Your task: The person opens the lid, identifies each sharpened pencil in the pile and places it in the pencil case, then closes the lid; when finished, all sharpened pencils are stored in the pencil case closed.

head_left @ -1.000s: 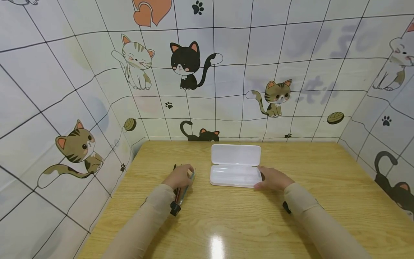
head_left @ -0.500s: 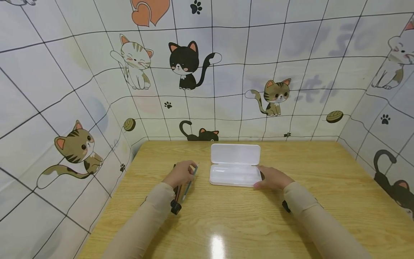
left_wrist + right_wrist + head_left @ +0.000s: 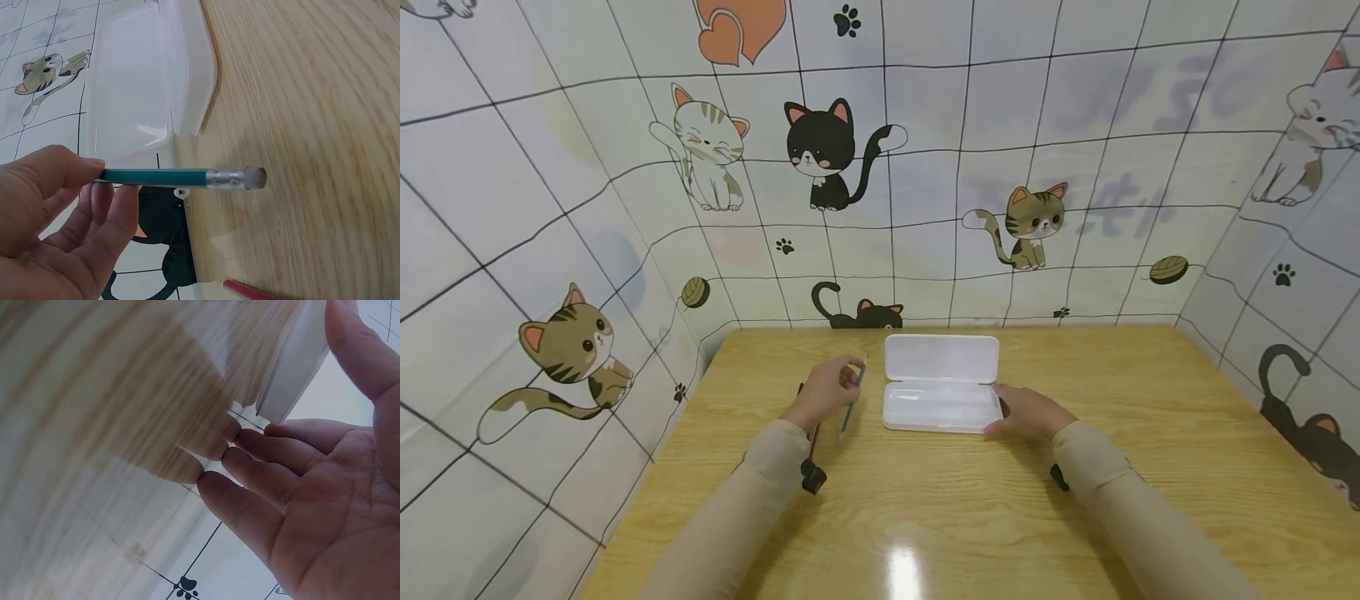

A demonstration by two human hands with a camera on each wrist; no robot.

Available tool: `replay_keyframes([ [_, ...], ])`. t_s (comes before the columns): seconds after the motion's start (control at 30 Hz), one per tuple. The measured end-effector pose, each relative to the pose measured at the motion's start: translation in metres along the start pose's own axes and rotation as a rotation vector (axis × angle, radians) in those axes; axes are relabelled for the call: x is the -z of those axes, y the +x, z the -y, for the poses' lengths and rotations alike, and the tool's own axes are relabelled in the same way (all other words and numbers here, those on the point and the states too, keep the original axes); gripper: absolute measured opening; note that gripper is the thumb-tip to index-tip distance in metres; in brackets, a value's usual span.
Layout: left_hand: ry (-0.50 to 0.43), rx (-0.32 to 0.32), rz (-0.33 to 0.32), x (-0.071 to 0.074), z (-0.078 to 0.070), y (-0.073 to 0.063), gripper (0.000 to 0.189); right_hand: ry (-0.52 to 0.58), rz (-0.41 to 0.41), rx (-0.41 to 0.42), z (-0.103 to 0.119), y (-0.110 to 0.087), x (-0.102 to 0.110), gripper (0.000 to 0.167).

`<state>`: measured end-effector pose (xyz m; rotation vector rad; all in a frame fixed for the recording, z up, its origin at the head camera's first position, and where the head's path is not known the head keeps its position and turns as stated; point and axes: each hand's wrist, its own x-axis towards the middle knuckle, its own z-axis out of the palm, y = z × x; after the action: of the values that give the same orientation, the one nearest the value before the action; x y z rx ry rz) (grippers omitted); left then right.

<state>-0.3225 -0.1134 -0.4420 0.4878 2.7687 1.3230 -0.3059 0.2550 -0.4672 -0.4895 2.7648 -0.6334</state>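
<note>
My left hand pinches a blue-green pencil between thumb and fingertips. The pencil's metal ferrule and worn eraser stick out toward the left wrist camera. In the head view it slants left of an open white pencil case, whose lid leans back. My right hand holds the case at its right end, thumb at the front corner and forefinger toward the back. Its other fingers extend with their tips on the tabletop. The case looks bare inside.
A reddish-brown stick-like piece lies on the wooden table, partly hidden under my left wrist. A red tip shows at the bottom of the left wrist view. A cat-patterned cloth stands behind the table.
My left hand has lifted the blue-green pencil from beside the other slim pieces and moved forward and right, closer to the case. My right hand stays at the case's end.
</note>
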Motion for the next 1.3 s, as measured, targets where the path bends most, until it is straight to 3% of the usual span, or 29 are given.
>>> replay_keyframes([
  [0.57, -0.038, -0.134, -0.144, -0.017, -0.014, 0.022, 0.043, 0.024, 0.006, 0.016, -0.003, -0.002, 0.001, 0.101],
  [1.0, -0.076, -0.248, -0.156, -0.032, -0.023, 0.041, 0.041, 0.02, -0.003, 0.025, -0.002, -0.003, 0.001, 0.098],
  [1.3, -0.085, -0.282, -0.139, -0.039, -0.026, 0.05, 0.041, 0.014, -0.009, 0.007, 0.0, -0.003, 0.001, 0.096],
])
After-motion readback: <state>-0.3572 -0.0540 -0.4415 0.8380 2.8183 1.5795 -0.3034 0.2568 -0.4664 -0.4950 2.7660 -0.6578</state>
